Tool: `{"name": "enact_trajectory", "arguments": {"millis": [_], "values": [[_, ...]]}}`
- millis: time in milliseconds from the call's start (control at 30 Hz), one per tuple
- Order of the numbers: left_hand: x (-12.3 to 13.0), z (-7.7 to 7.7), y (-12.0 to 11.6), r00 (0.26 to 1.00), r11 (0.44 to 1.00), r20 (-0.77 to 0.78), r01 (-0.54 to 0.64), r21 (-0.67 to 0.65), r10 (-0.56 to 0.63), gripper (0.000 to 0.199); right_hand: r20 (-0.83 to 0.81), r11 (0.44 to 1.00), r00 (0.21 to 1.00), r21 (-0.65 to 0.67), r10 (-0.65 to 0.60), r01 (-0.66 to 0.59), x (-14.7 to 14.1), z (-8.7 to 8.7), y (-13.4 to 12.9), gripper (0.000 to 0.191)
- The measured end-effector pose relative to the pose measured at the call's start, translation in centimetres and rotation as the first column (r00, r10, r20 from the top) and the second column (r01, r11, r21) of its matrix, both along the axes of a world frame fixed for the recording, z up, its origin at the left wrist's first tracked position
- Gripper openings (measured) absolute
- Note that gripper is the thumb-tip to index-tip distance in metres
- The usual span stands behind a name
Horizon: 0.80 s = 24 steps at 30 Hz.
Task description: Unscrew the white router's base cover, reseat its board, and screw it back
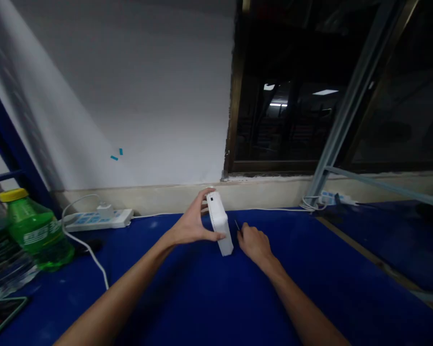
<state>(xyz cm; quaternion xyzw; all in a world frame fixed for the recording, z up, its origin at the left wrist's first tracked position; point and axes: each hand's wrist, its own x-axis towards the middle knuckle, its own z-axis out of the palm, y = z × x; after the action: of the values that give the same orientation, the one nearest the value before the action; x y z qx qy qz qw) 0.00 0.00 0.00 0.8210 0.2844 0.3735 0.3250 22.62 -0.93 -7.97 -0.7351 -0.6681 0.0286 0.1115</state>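
Observation:
My left hand (194, 222) grips a white box-shaped device (221, 223) and holds it tilted on edge, thumb on the near side and fingers at the far upper end. A small dark port or slot shows near the top of the device. To the right of it, my right hand (254, 244) is closed around a thin, dark, pointed tool (237, 226), most of it hidden in the fingers. The tip points up and to the left, a little apart from the device. What kind of tool it is, I cannot make out.
A blue tabletop (209, 298) lies below. At left stand a green bottle with a yellow cap (38, 230), a clear bottle (2, 254) and a phone (3, 317). A power strip (120, 219) with a plugged-in charger lies by the wall; a second strip (334, 198) sits right.

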Motion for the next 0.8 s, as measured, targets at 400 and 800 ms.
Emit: {"name": "enact_trajectory", "arguments": {"millis": [400,800], "values": [[-7.5,-4.2,0.1,0.979,0.964,-0.142,0.110,-0.241,-0.147,0.101,-0.540,0.987,0.830,0.150,0.138,-0.067,1.6,-1.4,2.2,0.022],[-6.8,-2.5,-0.4,0.718,0.986,-0.677,-0.100,0.133,0.165,0.107,-0.898,0.955,0.334,0.236,0.285,-0.179,0.7,1.7,2.0,0.040]]}}
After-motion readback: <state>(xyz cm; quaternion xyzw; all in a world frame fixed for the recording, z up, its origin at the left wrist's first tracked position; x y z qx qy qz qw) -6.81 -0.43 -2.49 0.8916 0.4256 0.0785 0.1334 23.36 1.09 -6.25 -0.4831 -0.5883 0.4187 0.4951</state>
